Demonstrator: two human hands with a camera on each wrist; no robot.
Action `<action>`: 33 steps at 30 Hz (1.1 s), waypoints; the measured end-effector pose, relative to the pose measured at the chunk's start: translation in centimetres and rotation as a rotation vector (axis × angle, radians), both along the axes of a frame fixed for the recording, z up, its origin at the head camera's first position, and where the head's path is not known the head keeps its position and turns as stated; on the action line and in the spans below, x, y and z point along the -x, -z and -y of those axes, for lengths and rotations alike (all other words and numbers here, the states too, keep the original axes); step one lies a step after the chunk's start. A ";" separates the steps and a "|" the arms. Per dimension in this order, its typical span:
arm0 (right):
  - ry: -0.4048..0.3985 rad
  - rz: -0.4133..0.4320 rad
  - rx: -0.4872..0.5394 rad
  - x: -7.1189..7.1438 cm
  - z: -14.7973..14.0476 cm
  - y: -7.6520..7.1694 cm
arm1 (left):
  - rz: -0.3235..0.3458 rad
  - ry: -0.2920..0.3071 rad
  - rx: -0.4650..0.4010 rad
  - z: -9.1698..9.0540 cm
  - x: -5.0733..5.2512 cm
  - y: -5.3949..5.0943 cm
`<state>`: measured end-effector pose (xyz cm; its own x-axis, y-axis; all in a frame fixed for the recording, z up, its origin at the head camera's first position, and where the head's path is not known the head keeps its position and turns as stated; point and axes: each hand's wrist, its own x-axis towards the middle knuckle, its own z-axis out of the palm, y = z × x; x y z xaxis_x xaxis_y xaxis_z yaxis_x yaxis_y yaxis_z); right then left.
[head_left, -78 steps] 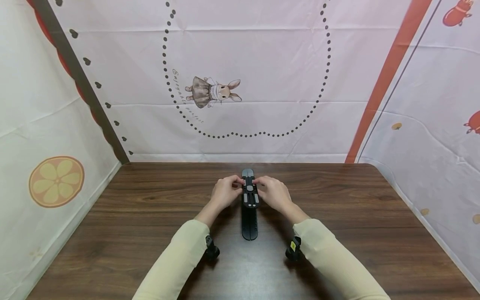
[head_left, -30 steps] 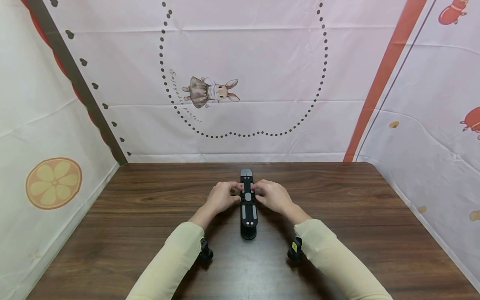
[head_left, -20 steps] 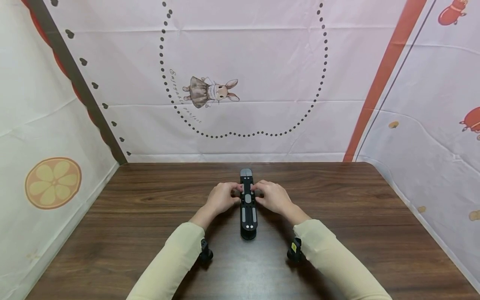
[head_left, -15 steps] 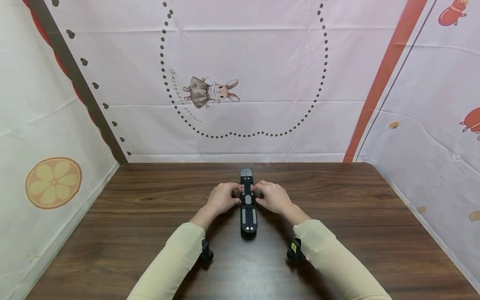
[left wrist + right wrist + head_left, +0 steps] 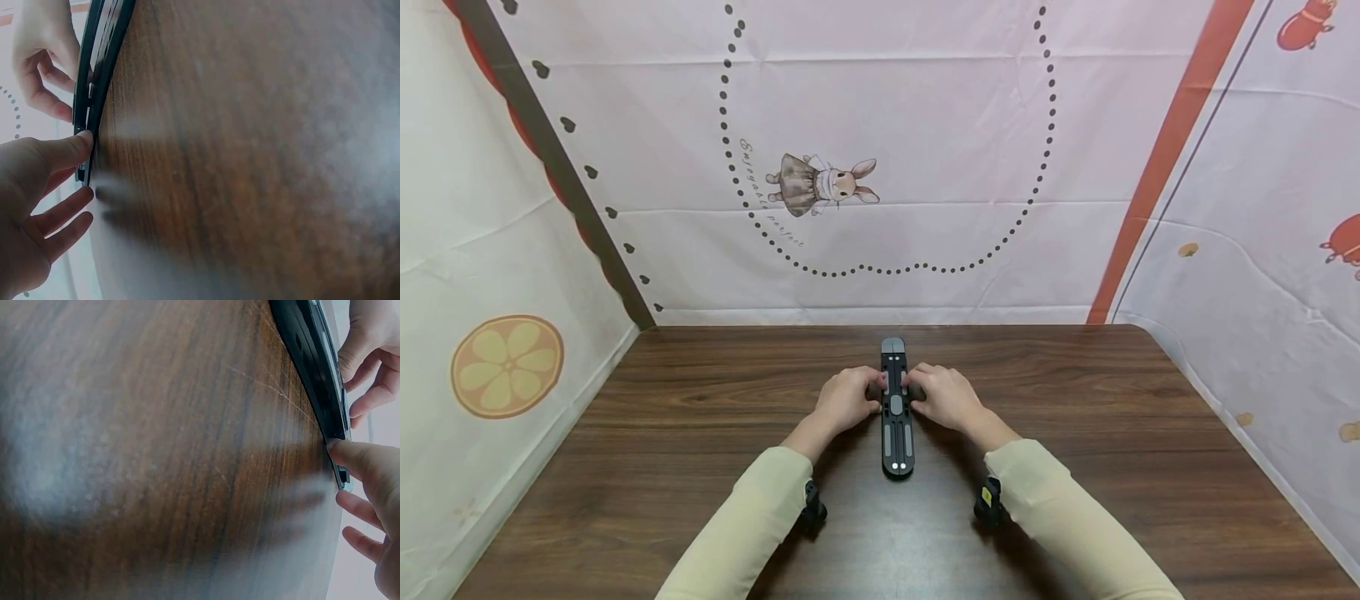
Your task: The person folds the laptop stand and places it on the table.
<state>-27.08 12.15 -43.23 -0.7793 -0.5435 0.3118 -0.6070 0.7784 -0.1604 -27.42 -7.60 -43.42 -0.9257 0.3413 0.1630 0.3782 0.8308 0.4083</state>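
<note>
A long black folding stand (image 5: 897, 435), laptop-stand-like with grey pads and rounded ends, lies lengthwise away from me on the table. My left hand (image 5: 846, 397) holds its left side near the far half, and my right hand (image 5: 947, 397) holds the right side opposite. In the left wrist view, the left thumb (image 5: 75, 147) touches the stand's edge while other fingers stick out loosely. A thin slit runs between two layers of the stand (image 5: 115, 31) there. In the right wrist view, the right thumb (image 5: 344, 450) touches the stand (image 5: 306, 350) low on its side.
A dark wood table (image 5: 737, 367) spreads around the stand, its far edge close behind. Printed white cloth (image 5: 925, 150) hangs behind the table and along both sides. Black wrist cameras (image 5: 990, 502) sit at the cuffs of pale yellow sleeves (image 5: 1060, 508).
The stand's upper layer, raised at its near end earlier, has come down almost flat over the lower one. Both hands have followed slightly downward and toward me.
</note>
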 end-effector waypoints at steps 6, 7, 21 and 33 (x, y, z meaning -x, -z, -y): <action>-0.011 0.001 0.004 0.0 -0.1 0.0 | 0.000 0.016 0.015 0.0 -0.1 -0.2; -0.011 0.009 0.003 0.0 -0.1 -0.1 | 0.003 0.020 0.014 0.0 -0.2 -0.2; -0.024 0.027 0.003 -0.4 0.0 -0.1 | 0.060 0.080 0.054 0.4 -0.4 -0.6; -0.023 0.090 -0.062 -1.4 -0.4 -0.7 | 0.000 0.123 0.136 0.8 -1.1 -0.9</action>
